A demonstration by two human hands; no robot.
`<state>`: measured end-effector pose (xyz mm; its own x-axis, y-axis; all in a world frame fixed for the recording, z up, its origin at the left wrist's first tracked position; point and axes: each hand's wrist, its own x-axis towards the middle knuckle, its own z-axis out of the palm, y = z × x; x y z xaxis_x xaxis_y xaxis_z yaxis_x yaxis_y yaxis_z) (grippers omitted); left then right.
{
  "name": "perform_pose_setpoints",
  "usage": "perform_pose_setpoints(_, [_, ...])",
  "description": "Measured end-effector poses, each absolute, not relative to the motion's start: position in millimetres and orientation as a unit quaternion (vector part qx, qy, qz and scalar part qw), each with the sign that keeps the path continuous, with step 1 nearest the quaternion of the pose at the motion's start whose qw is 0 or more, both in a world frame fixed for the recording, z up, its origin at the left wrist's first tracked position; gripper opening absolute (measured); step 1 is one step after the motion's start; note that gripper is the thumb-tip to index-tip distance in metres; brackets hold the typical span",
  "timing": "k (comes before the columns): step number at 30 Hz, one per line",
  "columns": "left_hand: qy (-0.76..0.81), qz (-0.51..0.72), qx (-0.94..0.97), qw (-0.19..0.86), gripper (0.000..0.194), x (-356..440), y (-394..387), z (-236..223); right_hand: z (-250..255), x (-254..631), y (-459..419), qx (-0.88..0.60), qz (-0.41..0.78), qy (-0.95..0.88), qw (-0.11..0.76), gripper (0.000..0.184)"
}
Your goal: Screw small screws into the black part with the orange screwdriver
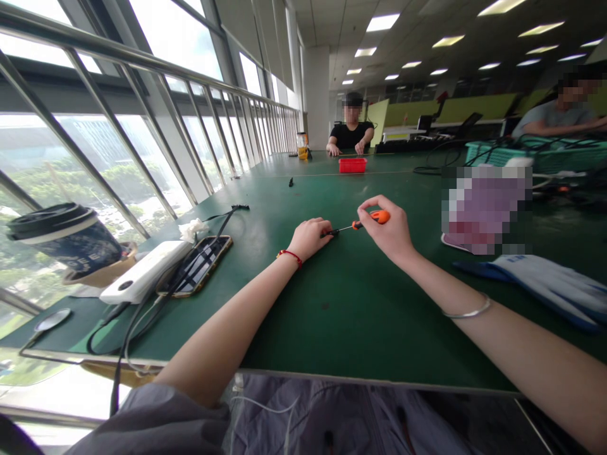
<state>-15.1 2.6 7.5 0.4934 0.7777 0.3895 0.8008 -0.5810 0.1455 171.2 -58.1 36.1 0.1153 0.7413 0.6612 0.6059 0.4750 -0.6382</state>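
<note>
My right hand is closed around the orange and black handle of a screwdriver. The thin metal shaft points left, its tip at a small black part. That part is pinched in the fingertips of my left hand, which rests on the green table. My fingers cover some of the part, so its exact kind cannot be made out. A red bracelet is on the left wrist and a silver bangle on the right forearm.
On the left are a phone, a white power bank with cables and a lidded cup. White-blue gloves lie right. Further off are a red tray, a teal basket and a person across the table.
</note>
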Motion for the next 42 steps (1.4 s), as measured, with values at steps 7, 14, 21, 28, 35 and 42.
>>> perform_pose_setpoints(7, [-0.452,-0.211,-0.866,0.034,0.015,-14.8,1.0,8.4,35.1,168.0,-58.4,-0.513,0.029,-0.644,0.567,0.033])
perform_pose_setpoints(14, [-0.450,-0.211,-0.867,0.037,0.014,-14.1,-0.6,10.2,35.9,167.1,-59.9,-0.514,0.050,-0.653,0.554,0.017])
perform_pose_setpoints(21, [-0.450,-0.209,-0.867,0.042,0.015,-13.1,-0.5,10.0,36.4,168.1,-59.0,-0.517,0.064,-0.640,0.565,0.032])
perform_pose_setpoints(28, [-0.443,-0.206,-0.871,0.053,0.015,-12.6,-0.4,10.2,34.7,166.4,-58.8,-0.483,0.074,-0.672,0.556,0.015])
perform_pose_setpoints(35, [-0.442,-0.207,-0.871,0.058,0.016,-12.6,-0.6,10.1,33.9,170.5,-54.9,-0.499,0.059,-0.645,0.576,0.029])
perform_pose_setpoints(42, [-0.443,-0.204,-0.871,0.062,0.015,-12.2,-1.3,10.4,33.4,172.1,-53.4,-0.485,0.072,-0.663,0.566,0.019])
